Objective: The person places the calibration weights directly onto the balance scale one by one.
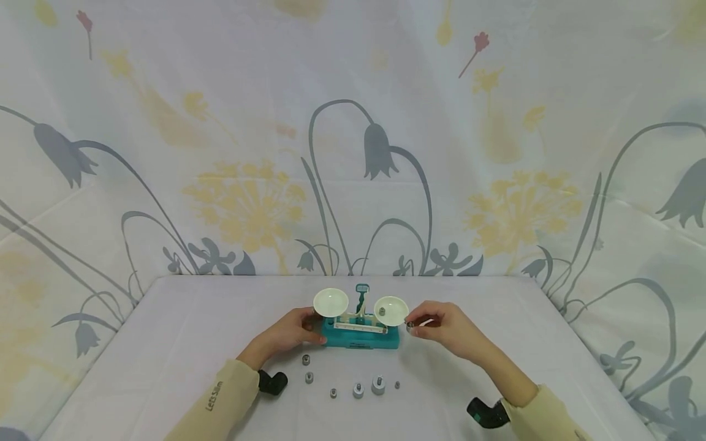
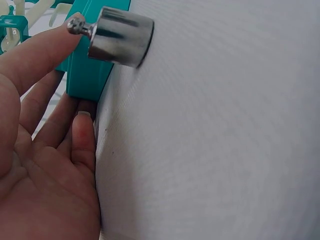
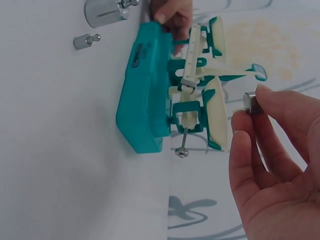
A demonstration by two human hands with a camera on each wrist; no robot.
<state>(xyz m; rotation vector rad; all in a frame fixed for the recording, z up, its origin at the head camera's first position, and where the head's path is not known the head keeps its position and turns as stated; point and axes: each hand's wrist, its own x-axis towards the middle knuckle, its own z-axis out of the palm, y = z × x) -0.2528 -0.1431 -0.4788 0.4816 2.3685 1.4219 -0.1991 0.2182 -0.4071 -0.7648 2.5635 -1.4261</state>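
A teal balance scale (image 1: 361, 340) with two cream pans stands on the white table. My left hand (image 1: 287, 331) holds the left end of its base, thumb at the front and the other fingers behind. Between thumb and fingers my right hand (image 1: 448, 327) pinches a small metal weight (image 3: 252, 103), just off the outer rim of the right pan (image 1: 394, 317). Another small weight (image 1: 382, 311) sits in that pan. The left pan (image 1: 331, 302) has nothing on it and stands slightly higher in the head view.
Several metal weights of different sizes stand in front of the scale, among them a large one (image 1: 377, 385), a tiny one (image 1: 397, 385) and one near the left wrist (image 1: 306, 359). A flower-printed cloth (image 1: 353, 202) hangs behind the table.
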